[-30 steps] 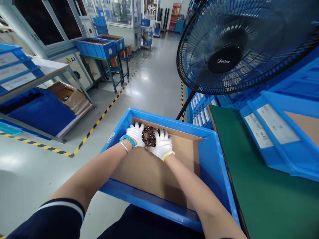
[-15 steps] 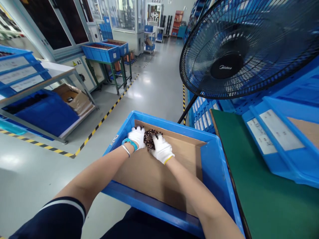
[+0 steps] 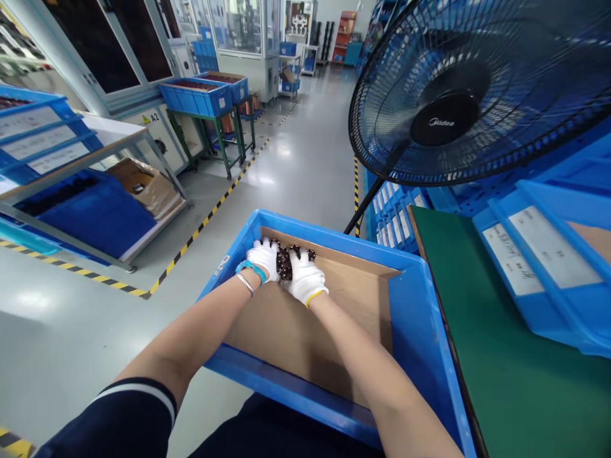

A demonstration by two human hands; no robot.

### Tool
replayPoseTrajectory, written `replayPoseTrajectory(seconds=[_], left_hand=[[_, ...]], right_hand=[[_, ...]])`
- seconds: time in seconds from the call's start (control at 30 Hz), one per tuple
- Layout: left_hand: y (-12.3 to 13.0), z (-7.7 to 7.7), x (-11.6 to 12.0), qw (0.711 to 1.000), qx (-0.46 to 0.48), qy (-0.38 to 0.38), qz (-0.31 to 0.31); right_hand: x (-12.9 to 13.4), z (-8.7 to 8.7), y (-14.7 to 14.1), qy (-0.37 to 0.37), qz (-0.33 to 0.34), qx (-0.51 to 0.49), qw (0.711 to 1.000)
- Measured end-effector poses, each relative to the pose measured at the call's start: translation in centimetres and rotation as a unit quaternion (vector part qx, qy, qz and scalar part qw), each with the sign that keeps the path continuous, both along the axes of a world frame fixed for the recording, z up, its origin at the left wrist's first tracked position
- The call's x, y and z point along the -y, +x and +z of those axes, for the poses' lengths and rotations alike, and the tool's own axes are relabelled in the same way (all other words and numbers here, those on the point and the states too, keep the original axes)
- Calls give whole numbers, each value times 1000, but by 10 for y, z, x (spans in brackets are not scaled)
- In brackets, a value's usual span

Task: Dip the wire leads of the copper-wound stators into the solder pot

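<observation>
Inside a blue plastic crate [image 3: 424, 305], lined with brown cardboard [image 3: 344, 280], a cluster of small dark, shiny ring-like parts [image 3: 285, 264] lies near the far left corner. My left hand [image 3: 265, 257], in a white glove, grips the cluster from its left side, with fingers bent over the parts. From the right, my gloved right hand [image 3: 304, 277] closes on the same parts, fingertips among them. The gloves hide some of the rings, and how many each hand holds is unclear.
A large black fan [image 3: 443, 117] stands beyond the crate at right. Right of the crate is a green-topped table [image 3: 520, 381] with a labelled blue bin [image 3: 539, 254]. A shelf cart [image 3: 138, 137] stands at left, and two blue crates [image 3: 193, 98] sit on green stands.
My right hand has shifted slightly left, and the parts are now pressed closer together between both hands. The view has moved a little.
</observation>
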State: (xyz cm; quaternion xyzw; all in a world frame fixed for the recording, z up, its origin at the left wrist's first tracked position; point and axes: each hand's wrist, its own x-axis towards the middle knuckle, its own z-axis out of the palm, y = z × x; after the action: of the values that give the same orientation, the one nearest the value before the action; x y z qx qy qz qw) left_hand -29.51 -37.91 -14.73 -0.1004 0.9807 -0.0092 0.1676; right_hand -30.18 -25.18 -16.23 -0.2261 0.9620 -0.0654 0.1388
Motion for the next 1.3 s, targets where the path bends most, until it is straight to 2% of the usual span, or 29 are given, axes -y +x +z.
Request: replayPoseTrajectory(seconds=[0.2, 0.43, 0.8, 1.03, 1.17, 1.3], left_hand=[[-3, 4, 0, 1000, 1, -4, -2], [1, 3, -9, 1000, 8, -9, 8], [4, -6, -8, 999, 24, 9, 40], [2, -7, 6, 998, 26, 51, 32], [13, -5, -4, 998, 16, 66, 6], [24, -10, -17, 995, 18, 89, -33]], right_hand=[[11, 7, 5, -6, -110, 22, 994], [10, 4, 13, -11, -149, 12, 989], [10, 12, -4, 13, -82, 66, 994], [17, 15, -12, 6, -103, 83, 991], [5, 15, -3, -8, -89, 86, 992], [-16, 11, 10, -19, -64, 94, 993]])
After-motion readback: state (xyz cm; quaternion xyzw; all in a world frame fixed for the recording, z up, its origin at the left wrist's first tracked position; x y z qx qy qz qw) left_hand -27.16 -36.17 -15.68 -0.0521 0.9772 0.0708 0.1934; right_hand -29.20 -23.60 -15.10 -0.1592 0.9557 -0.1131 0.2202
